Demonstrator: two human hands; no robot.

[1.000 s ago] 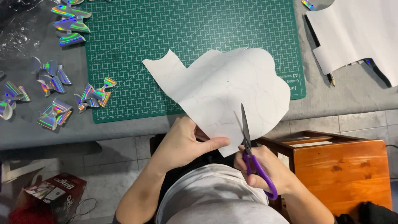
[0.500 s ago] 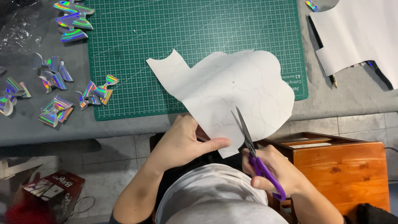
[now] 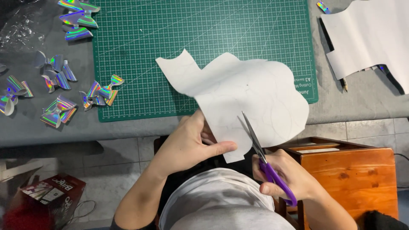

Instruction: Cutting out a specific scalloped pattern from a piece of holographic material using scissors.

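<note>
My left hand (image 3: 187, 145) pinches the near edge of an irregular white paper sheet (image 3: 251, 96), thumb on top. The sheet hangs over the table's front edge and partly covers the green cutting mat (image 3: 179, 47). Faint curved outlines are drawn on it. My right hand (image 3: 285, 174) grips purple-handled scissors (image 3: 264, 157). Their blades point up and left and lie across the sheet's lower edge, just right of my left thumb.
Several shiny holographic bows (image 3: 57, 91) lie on the grey table left of the mat, with more at the top left (image 3: 76, 19). Another white sheet (image 3: 370, 38) lies at the top right. A wooden stool (image 3: 353, 174) stands at the lower right, a red box (image 3: 51, 191) on the tiled floor.
The scissors have tilted further left and shifted down a little along the sheet's lower edge. My left hand keeps its hold on the paper.
</note>
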